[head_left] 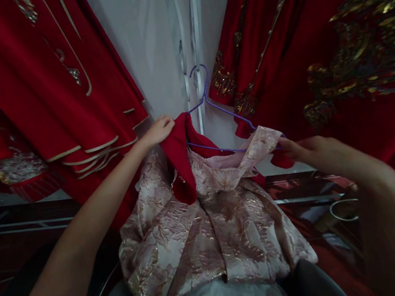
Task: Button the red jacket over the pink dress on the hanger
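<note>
A pale pink brocade dress (180, 237) with gold threads drapes over my lap. Its shoulders hang on a thin purple wire hanger (231, 113), whose hook points away from me. Red cloth (182, 162) lies over the dress's shoulder on the left. My left hand (158, 130) is closed on the top edge of that red cloth, by the hanger's left arm. At the other end, my right hand (301, 149) pinches the hanger's right tip beside the dress's shoulder strap (264, 139). The fingertips there are partly hidden.
Red garments with pale trim (78, 100) hang on the left, and red ones with gold sequins (360, 54) on the right. Between them is a whitish panel (139, 39) with vertical metal strips. Low metal bars (29, 226) run behind the dress.
</note>
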Action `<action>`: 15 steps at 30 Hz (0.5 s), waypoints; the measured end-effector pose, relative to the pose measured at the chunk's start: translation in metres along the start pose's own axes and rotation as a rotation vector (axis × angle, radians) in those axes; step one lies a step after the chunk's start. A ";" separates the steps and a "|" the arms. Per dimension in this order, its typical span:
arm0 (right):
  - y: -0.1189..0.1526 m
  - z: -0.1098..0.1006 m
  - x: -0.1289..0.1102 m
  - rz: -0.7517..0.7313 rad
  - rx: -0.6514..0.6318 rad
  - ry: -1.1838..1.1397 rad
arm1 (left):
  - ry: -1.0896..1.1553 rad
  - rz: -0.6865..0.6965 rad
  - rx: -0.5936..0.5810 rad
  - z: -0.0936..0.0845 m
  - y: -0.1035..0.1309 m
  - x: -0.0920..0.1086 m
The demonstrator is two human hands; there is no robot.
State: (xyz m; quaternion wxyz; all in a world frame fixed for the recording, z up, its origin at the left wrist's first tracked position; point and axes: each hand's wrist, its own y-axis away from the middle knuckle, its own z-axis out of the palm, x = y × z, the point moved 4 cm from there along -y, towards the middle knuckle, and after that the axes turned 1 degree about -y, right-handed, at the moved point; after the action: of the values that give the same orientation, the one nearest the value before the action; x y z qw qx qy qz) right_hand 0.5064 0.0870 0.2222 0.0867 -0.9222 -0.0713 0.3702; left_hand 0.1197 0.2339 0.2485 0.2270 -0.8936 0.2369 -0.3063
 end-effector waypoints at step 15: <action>-0.138 0.059 -0.065 0.140 -0.678 -0.096 | 0.319 -0.183 0.162 -0.014 -0.010 0.029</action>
State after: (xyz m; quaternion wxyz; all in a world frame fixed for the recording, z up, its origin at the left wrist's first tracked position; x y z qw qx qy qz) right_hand 0.4094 0.2150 0.2531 -0.2538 -0.8827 -0.1308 0.3734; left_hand 0.1338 0.2215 0.2767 0.2287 -0.8304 0.1621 -0.4815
